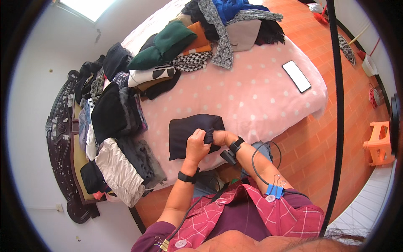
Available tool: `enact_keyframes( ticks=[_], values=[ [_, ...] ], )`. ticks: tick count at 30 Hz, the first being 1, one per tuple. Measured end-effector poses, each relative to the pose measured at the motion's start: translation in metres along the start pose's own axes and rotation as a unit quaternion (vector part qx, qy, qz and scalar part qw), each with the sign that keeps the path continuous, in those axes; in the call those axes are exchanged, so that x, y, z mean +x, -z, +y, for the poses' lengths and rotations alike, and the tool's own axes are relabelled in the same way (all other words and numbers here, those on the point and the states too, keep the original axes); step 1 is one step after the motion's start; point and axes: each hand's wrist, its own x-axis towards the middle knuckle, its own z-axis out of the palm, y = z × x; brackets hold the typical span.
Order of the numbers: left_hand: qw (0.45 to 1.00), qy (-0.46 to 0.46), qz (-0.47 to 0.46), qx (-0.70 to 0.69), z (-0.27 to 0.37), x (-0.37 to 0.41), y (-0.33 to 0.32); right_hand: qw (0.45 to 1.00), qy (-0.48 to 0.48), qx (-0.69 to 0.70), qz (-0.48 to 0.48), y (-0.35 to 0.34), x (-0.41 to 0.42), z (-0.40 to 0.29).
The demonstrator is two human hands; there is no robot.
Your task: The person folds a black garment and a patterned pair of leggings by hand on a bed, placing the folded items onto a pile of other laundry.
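A dark navy garment (182, 135), folded into a compact bundle, lies near the front edge of the bed. My left hand (198, 145) is closed in a fist on a gathered edge of its cloth. Close beside it, my right hand (220, 137) meets the same gathered edge from the other side. The right fingers are hidden by the cloth, so their grip does not show. Both wrists wear black straps.
Piles of clothes line the headboard (59, 138), including beige trousers (121, 170). Folded green cloth (170, 44) and a grey patterned scarf (217, 34) lie farther back. A phone (296, 76) rests on the pink dotted bedspread (252, 94). An orange stool (379, 143) stands right.
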Motion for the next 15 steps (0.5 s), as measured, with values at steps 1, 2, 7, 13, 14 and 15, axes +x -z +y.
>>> enact_keyframes(
  ticks=[1,2,7,13,14,15],
  values=[
    [1.000,0.005,0.017,-0.005,0.002,-0.001,0.000,1.000,0.021,0.015,0.009,0.001,-0.001,-0.008],
    [0.999,0.008,0.033,-0.010,0.004,-0.001,0.001,0.998,0.042,0.030,0.020,0.003,-0.004,-0.015],
    [0.998,0.013,0.058,0.011,0.009,-0.014,-0.003,0.982,-0.149,0.027,0.113,0.004,-0.053,-0.075],
    [0.998,-0.003,0.057,0.015,0.014,-0.017,-0.005,0.777,0.080,0.611,0.129,-0.014,-0.039,-0.068],
    [0.999,-0.035,0.040,0.008,0.020,-0.006,-0.004,0.669,0.187,0.717,-0.058,0.004,-0.027,-0.016],
    [0.999,-0.037,0.032,0.012,0.016,-0.011,0.001,0.677,0.170,0.716,-0.002,-0.004,-0.022,-0.024]
  ],
)
